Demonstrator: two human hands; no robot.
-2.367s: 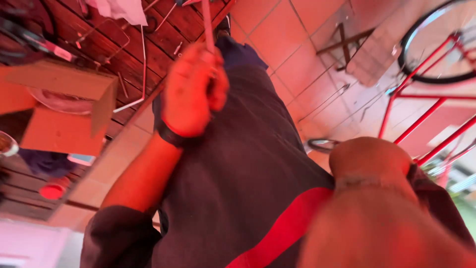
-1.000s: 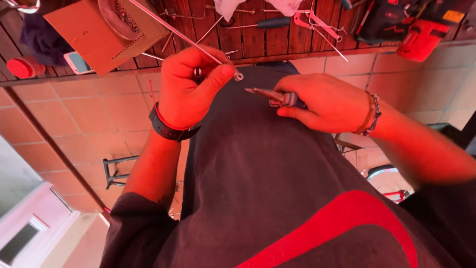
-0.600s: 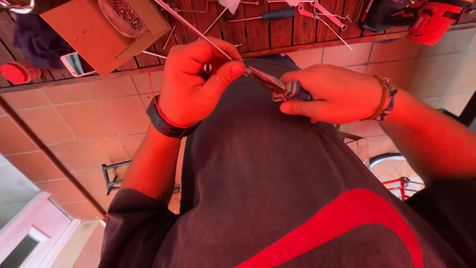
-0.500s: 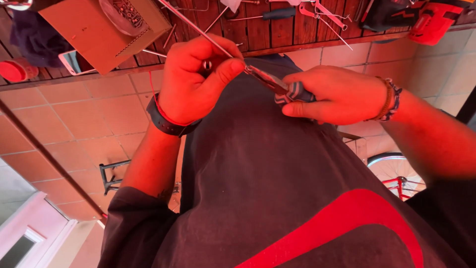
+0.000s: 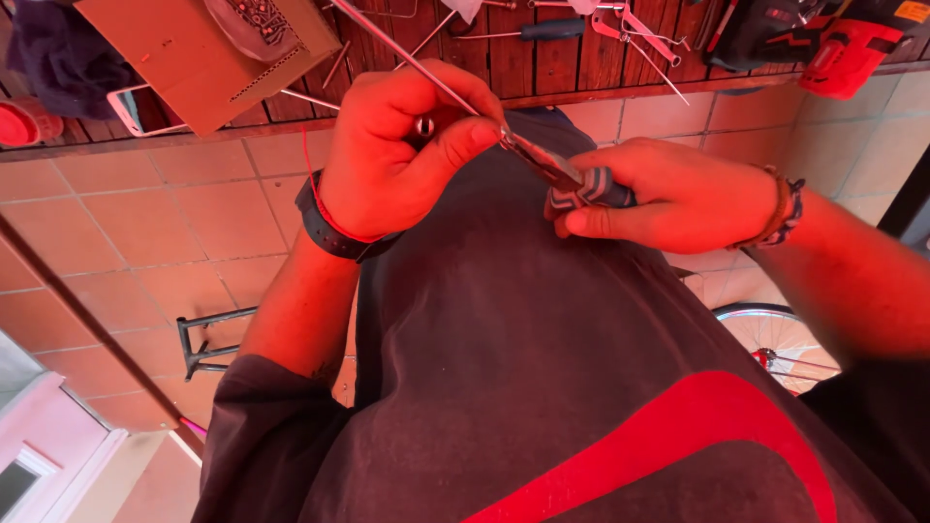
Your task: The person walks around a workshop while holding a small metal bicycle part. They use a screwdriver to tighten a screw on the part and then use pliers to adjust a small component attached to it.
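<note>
My left hand [image 5: 397, 145], with a black wristband, is closed around a thin metal rod [image 5: 387, 39] that runs up and to the left past the fingers. A small round metal end shows between thumb and fingers. My right hand [image 5: 678, 194], with a beaded bracelet, grips the striped handle of a small screwdriver-like tool [image 5: 586, 189]. The tool's metal shaft [image 5: 538, 160] points left and its tip meets the rod at my left thumb. Both hands are held over my dark shirt with a red stripe.
A wooden slatted surface at the top carries a cardboard box [image 5: 194, 58], a phone [image 5: 140, 107], a screwdriver [image 5: 542, 29], pliers [image 5: 630, 24] and a red and black power tool [image 5: 833, 48]. A bicycle wheel [image 5: 785, 339] and a black metal stand [image 5: 208, 339] stand on the tiled floor.
My right hand has brought the tool leftward until its tip reaches my left thumb; a second ago the hands were apart. My left hand has kept hold of the rod.
</note>
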